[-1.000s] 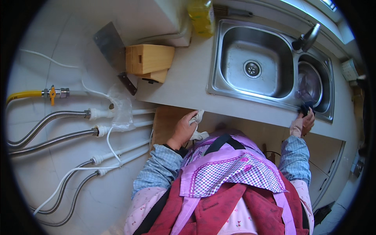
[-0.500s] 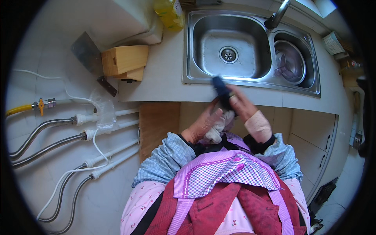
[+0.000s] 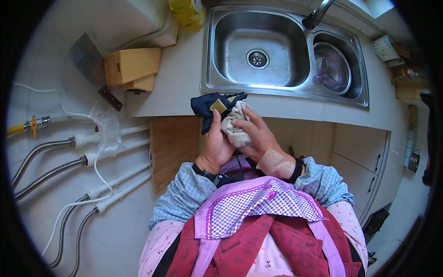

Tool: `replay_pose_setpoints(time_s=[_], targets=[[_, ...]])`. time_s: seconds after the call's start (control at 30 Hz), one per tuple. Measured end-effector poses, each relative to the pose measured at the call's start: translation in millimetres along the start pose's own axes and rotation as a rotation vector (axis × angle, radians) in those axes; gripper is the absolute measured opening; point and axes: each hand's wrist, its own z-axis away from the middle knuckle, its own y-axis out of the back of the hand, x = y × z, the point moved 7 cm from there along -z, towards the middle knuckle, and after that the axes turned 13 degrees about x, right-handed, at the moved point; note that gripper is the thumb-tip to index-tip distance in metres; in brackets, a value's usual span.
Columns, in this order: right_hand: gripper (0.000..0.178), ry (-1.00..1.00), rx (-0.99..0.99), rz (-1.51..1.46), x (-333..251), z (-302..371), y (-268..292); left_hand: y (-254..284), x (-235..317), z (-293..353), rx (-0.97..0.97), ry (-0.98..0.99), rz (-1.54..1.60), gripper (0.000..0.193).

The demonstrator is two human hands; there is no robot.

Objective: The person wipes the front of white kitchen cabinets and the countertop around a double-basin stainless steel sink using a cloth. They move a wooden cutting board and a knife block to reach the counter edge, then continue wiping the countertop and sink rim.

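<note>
Both of my hands are together in front of the counter's edge. My left hand (image 3: 218,147) is closed, its thumb pressed on a crumpled navy cloth (image 3: 204,108) with tan patches; what garment it is, if any, I cannot make out. Right beside it, my right hand (image 3: 260,138) has its fingers wrapped round a bunched off-white cloth (image 3: 238,123), which touches the navy one. Where the two cloths meet, the fingers partly hide them.
Beyond my hands lies a double steel sink (image 3: 284,93) with a colander (image 3: 333,69) in its right basin and a faucet (image 3: 316,16). At left are a wooden knife block (image 3: 133,67), a cleaver (image 3: 86,54), hoses (image 3: 50,147) and a yellow bottle (image 3: 188,13).
The navy cloth has moved left from my right hand's side and spread out, now under my left thumb. My right hand has lowered onto the off-white cloth. The whole view has shifted slightly.
</note>
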Motion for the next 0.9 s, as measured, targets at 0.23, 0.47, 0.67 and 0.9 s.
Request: replay_pose_setpoints(time_s=[0.23,0.47,0.67,0.9], targets=[[0.038,-0.604,0.16,-0.642,71,43,82,67,127,-6,0.452,-0.779,-0.64,0.052],[0.057,-0.313,0.653,0.113,163,97,274,104,221,-66,0.698,-1.548,-1.657,0.043],[0.058,-0.078,0.529,0.687,209,74,223,101,191,-79,1.061,-1.727,-1.627,0.04],[0.065,0.144,0.161,0.525,103,4,38,90,192,-72,1.093,-1.72,-1.666,0.037]])
